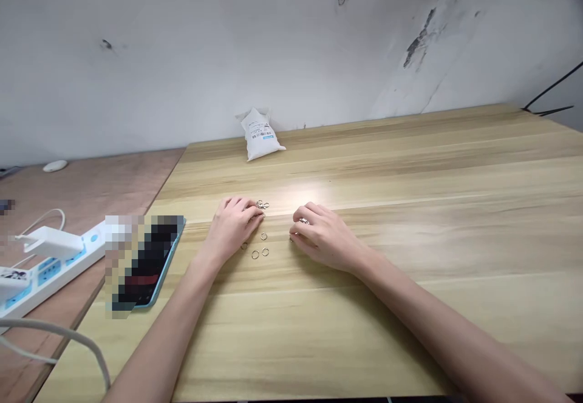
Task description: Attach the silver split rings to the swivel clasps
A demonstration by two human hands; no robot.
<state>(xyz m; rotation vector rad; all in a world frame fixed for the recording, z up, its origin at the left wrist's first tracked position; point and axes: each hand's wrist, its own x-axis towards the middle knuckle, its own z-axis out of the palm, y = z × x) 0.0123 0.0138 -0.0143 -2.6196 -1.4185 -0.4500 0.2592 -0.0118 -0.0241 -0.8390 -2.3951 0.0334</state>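
My left hand (234, 224) rests on the wooden table with fingers curled and thumb tip close to the forefinger, closed on a small metal ring (263, 215). Just beyond its fingertips lies a little heap of silvery rings (263, 204). Several loose metal rings (255, 255) are spread on the wood below and right of that hand. Across a gap to the right, my right hand (325, 236) is closed, with shiny metal rings (303, 221) showing between its bent fingers. How many it holds is hidden.
A white labelled packet (262, 136) stands by the wall. Left of my left forearm lies a phone (152, 263), partly pixelated. A white power strip (59, 272) with plugs and a looping cable (77, 335) occupy the far left, on a lower brownish surface (113, 178).
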